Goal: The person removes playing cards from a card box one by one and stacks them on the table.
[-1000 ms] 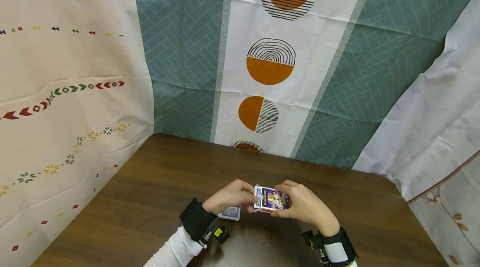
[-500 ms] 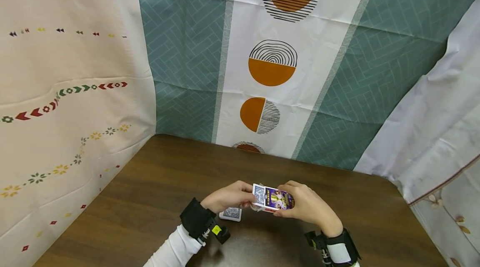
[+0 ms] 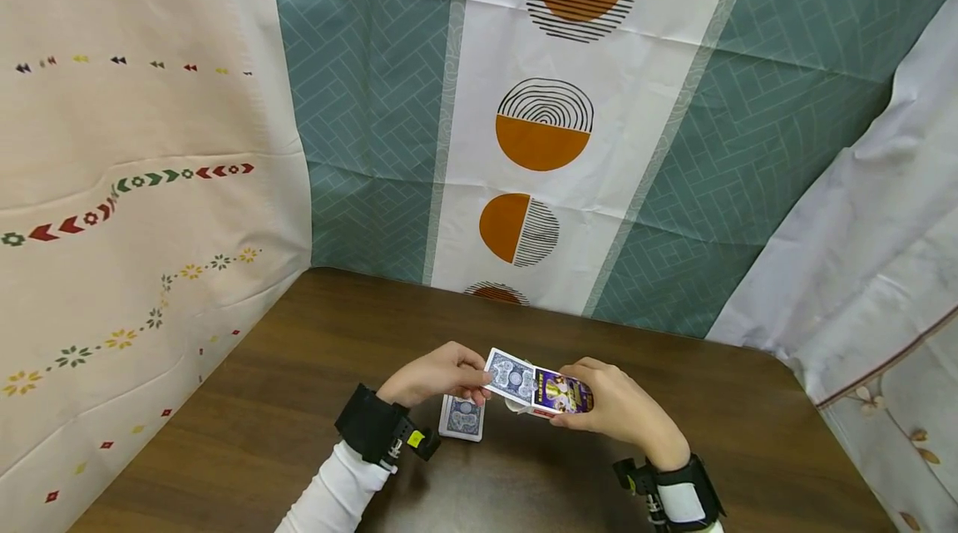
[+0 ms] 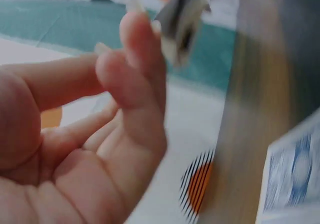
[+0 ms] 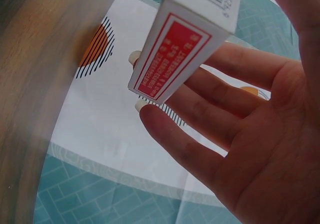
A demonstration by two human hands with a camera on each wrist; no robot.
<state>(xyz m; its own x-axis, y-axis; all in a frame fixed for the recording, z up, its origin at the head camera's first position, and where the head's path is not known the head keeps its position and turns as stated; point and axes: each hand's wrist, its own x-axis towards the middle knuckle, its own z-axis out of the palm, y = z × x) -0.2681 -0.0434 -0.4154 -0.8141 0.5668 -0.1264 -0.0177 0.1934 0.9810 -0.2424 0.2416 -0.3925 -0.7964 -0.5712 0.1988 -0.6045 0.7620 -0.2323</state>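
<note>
In the head view my right hand (image 3: 624,404) grips a purple and white playing-card box (image 3: 563,393) by its right end, its mouth facing left. The right wrist view shows the red-printed side of that card box (image 5: 175,54) among my fingers. Blue-backed playing cards (image 3: 512,375) stick well out of the box's left end. My left hand (image 3: 437,375) pinches their left edge between thumb and fingers. Below that hand a stack of blue-backed cards (image 3: 462,418) lies on the table, its top partly covered by the hand. The left wrist view is blurred around the fingers (image 4: 135,74).
The brown wooden table (image 3: 337,333) extends around both hands. A patterned teal and white cloth (image 3: 554,142) hangs along its back edge. A cream cloth (image 3: 150,267) hangs on the left and a white curtain (image 3: 846,267) on the right.
The left hand has moved left and slightly up, drawing the cards farther out of the box. More of the stack on the table shows now. The right hand with the box has shifted slightly right.
</note>
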